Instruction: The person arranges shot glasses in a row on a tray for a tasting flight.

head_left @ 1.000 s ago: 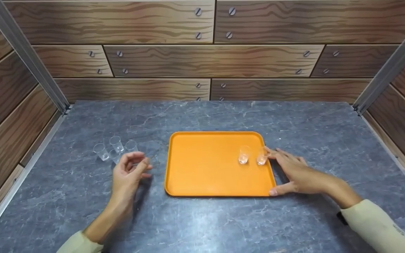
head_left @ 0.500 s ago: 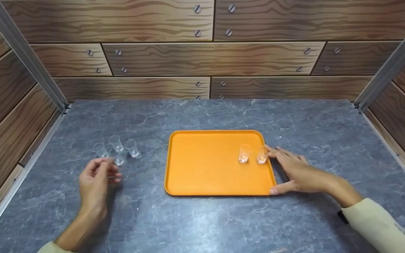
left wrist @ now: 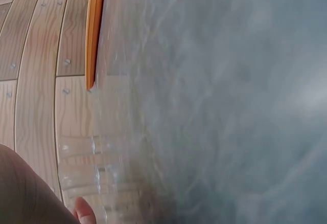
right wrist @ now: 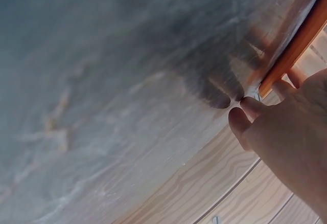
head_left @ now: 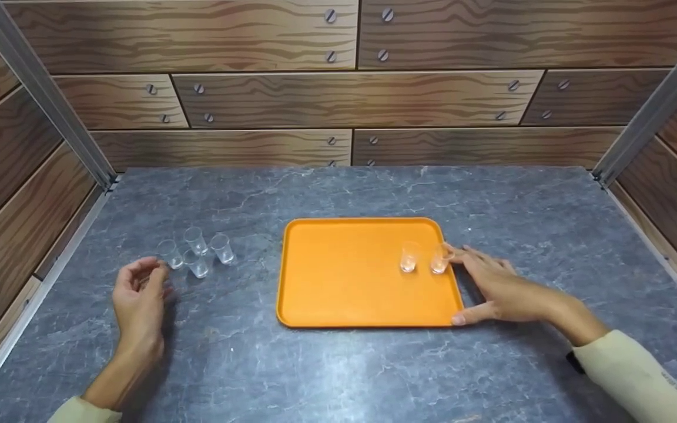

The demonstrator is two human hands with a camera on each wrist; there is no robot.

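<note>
Our left hand (head_left: pixel 138 294) hovers loosely curled, holding nothing, just beside the clear cups (head_left: pixel 196 254); our right hand (head_left: pixel 494 288) rests fingers straight against the orange tray (head_left: pixel 344 282).

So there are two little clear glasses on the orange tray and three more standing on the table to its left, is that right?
Not quite. The orange tray does hold two clear glasses, but the head view shows four glasses on the table to its left, not three.

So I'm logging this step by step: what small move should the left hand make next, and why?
Probably reach forward and pinch the nearest small clear glass. The left hand holds nothing, fingers loosely curled, just short of four glasses on the table, while two glasses already stand on the orange tray beside the right hand.
</note>
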